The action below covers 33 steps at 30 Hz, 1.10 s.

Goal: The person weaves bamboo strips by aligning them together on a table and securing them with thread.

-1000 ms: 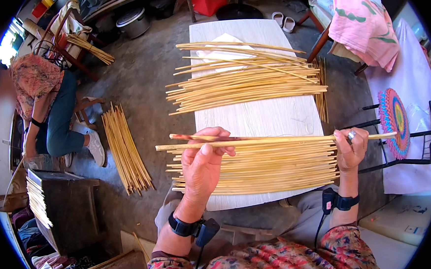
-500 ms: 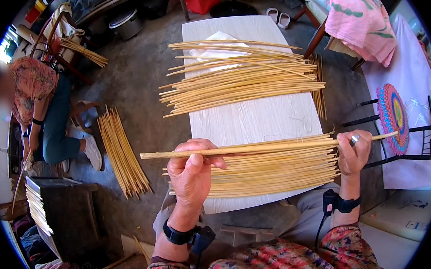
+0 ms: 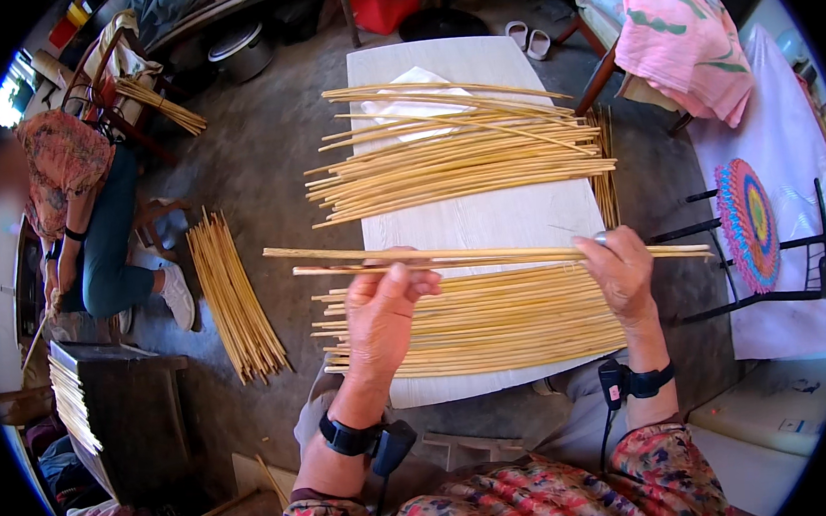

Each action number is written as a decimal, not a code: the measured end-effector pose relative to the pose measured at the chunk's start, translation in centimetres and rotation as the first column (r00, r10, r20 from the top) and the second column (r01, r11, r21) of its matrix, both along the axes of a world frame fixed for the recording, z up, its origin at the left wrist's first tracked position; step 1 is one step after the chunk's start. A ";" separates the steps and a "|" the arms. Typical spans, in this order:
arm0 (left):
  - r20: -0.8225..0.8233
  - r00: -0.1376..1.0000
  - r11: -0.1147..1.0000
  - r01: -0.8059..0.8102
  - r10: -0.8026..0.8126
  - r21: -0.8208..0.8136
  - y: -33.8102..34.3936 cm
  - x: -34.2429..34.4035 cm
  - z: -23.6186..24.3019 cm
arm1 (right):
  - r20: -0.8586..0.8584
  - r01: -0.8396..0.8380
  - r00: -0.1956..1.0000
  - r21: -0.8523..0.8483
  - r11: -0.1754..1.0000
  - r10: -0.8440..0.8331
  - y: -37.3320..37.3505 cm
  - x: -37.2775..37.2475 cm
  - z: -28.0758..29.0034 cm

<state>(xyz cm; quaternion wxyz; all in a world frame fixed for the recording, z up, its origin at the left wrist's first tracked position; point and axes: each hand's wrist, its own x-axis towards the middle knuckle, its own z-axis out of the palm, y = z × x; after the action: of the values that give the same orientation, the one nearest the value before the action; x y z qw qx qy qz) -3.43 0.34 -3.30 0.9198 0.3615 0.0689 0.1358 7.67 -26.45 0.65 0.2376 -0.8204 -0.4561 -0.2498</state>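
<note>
Between my hands run two thin, peeled wooden sticks, one stick (image 3: 507,250) slightly above the other stick (image 3: 324,270); they lie close together at the right and part toward the left. My left hand (image 3: 374,312) pinches them near their left ends, thumb up. My right hand (image 3: 619,272) closes on them with thumb and fingers, and their right ends stick out past it. Below the held sticks, a near row of similar sticks (image 3: 493,321) lies across the pale wood-grain table (image 3: 477,218). A far row (image 3: 455,166) lies beyond a bare strip.
At the left a seated person (image 3: 73,184) holds a stick. A stick bundle (image 3: 236,302) lies on the floor beside a dark box (image 3: 133,398). To the right stands a metal-framed chair with a colourful round pad (image 3: 750,226). White paper (image 3: 413,80) lies under the far sticks.
My right hand has moved left and slightly up along the sticks. The held sticks have separated toward their left ends, and the upper one has risen.
</note>
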 end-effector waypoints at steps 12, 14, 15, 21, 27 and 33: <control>-0.050 0.992 0.993 0.119 -0.119 -0.001 -3.2 1.8 -1.3 | -0.557 -0.057 0.830 -0.024 0.998 0.034 2.1 -1.1 -2.2; -0.051 0.995 0.996 0.091 -0.090 0.005 -3.4 1.9 -1.6 | -0.596 -0.046 0.803 -0.014 0.999 0.029 2.1 -1.4 -2.6; -0.059 0.996 0.997 0.074 -0.073 0.013 -3.5 2.0 -1.6 | -0.614 -0.040 0.789 -0.010 0.999 0.025 2.1 -1.5 -2.5; -0.107 0.994 0.999 0.022 -0.017 0.045 -3.7 2.2 -2.0 | -0.850 -0.054 0.519 -0.138 0.989 -0.090 2.4 -2.0 -1.6; -0.175 0.983 0.998 -0.039 0.047 0.049 -3.7 2.4 -2.3 | -0.701 -0.048 0.710 -0.145 0.988 -0.068 1.7 -3.0 -0.8; -0.142 0.989 0.999 0.031 -0.032 -0.008 -4.3 2.7 -2.6 | -0.577 0.011 0.807 -0.195 0.981 -0.123 -3.7 -3.9 0.8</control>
<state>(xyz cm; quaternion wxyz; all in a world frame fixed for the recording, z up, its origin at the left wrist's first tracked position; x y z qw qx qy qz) -0.76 -3.92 -5.90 0.9157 0.3686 0.1289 0.0952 3.72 -30.12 1.44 0.2816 -0.8912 -0.3521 0.0501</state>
